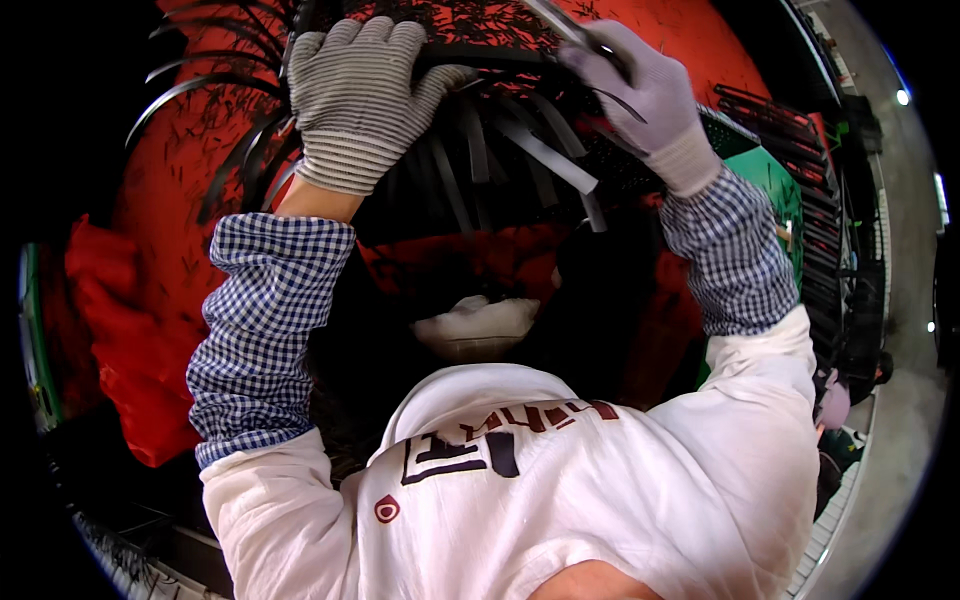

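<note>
My left hand (365, 95), in a grey striped knit glove, holds down a long black part (480, 57) with its thumb along the bar. Many black strips (470, 140) hang off the near side of this part, and curved ones (215, 85) fan out to the left. In a pale lavender glove, my right hand (650, 100) is closed round what look like scissors (555, 18), with a metal blade and dark handle loops. The blade points up and left, over the far side of the black part. Motion blurs the right fingers.
Red sheeting (170, 190) strewn with small black cuttings lies beneath. A red cloth (130, 340) drapes at the left. Beyond my right forearm are a green container (765, 175) and a stack of dark bars (815, 210). A whitish bundle (480, 322) sits near my lap.
</note>
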`<action>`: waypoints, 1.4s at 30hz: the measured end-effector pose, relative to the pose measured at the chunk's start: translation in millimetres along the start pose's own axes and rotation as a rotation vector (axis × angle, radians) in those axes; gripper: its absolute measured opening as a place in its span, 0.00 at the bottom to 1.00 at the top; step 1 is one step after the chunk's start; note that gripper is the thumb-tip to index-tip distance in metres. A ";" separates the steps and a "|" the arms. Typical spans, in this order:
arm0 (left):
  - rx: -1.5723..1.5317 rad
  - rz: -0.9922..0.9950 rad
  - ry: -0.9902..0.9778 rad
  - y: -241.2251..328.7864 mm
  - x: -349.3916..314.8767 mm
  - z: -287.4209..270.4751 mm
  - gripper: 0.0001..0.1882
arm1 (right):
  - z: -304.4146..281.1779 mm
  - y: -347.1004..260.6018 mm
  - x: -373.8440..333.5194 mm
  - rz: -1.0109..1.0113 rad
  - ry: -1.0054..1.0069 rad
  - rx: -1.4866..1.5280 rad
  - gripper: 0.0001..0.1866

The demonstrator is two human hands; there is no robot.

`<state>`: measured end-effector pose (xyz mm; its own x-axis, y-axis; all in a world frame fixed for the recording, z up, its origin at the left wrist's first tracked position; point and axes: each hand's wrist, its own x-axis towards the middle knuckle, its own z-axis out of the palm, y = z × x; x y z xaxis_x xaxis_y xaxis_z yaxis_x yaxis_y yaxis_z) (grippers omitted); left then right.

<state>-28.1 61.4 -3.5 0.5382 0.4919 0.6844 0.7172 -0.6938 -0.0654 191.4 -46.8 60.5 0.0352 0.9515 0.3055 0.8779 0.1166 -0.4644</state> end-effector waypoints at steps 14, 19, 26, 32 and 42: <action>0.080 0.018 0.000 8.5 34.9 8.2 0.26 | 24.6 -31.4 -73.3 0.579 -0.086 1.141 0.16; 0.001 -0.064 -0.038 -0.6 6.7 19.1 0.29 | 87.4 -43.4 -83.2 0.607 -0.003 1.516 0.17; -0.052 -0.102 -0.041 4.6 10.3 13.7 0.27 | 115.1 -70.6 -70.1 0.690 0.302 1.725 0.15; -0.001 -0.130 -0.212 5.2 13.9 6.8 0.26 | 115.2 -75.8 -73.2 0.670 0.295 1.656 0.14; -0.412 -0.380 -0.571 23.1 55.9 -15.1 0.31 | 98.5 -46.3 -86.9 0.662 -0.009 1.412 0.14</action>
<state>11.9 64.9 44.2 0.5131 0.8498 0.1207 0.7358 -0.5079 0.4478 100.7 -106.9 -26.4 0.2129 0.9406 -0.2644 -0.4363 -0.1506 -0.8871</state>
